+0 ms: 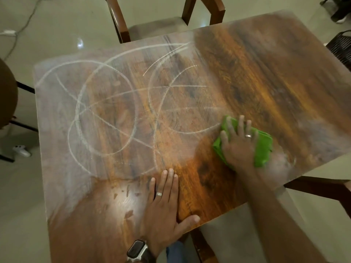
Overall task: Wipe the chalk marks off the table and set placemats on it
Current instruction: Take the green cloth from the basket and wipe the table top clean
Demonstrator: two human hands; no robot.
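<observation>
White chalk marks (106,103), looping circles and crossing lines, cover the left and middle of the brown wooden table (266,76). A folded green cloth (263,147) lies on the table at the right, at the edge of the chalk. My right hand (237,143) presses flat on the cloth with straight, spread fingers. My left hand (163,204) rests flat on the bare wood near the front edge, fingers straight, holding nothing. A dark, chalk-free patch surrounds both hands. No placemat is in view.
A wooden chair (171,18) stands at the far side of the table. Another chair's frame (321,188) shows at the right. A dark round seat (7,95) sits at the left edge. White cables (11,32) lie on the pale floor.
</observation>
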